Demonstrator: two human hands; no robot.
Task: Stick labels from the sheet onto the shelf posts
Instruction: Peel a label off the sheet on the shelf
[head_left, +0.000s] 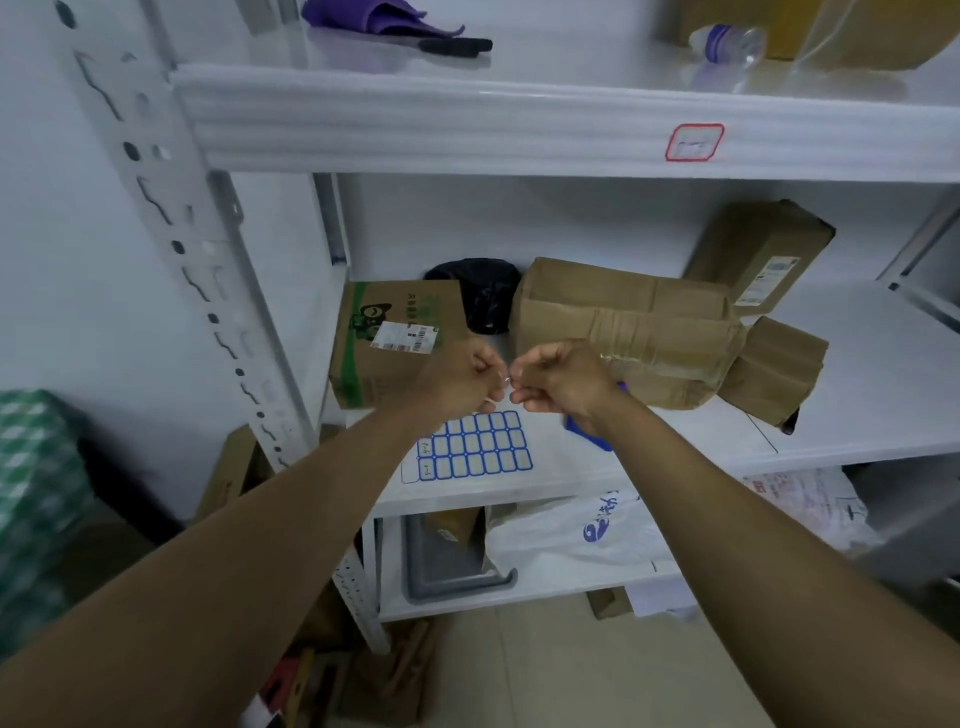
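I hold my left hand (464, 382) and right hand (558, 378) together above the middle shelf's front edge, the fingertips of both pinched on one small white label (506, 383). One blue-bordered label sheet (470, 449) lies flat below them near the front edge; one white slotted steel shelf post (171, 223) stands at the left corner.

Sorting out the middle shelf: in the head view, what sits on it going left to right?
Green-printed cardboard box → black plastic bag → large taped cardboard box → long brown parcel.
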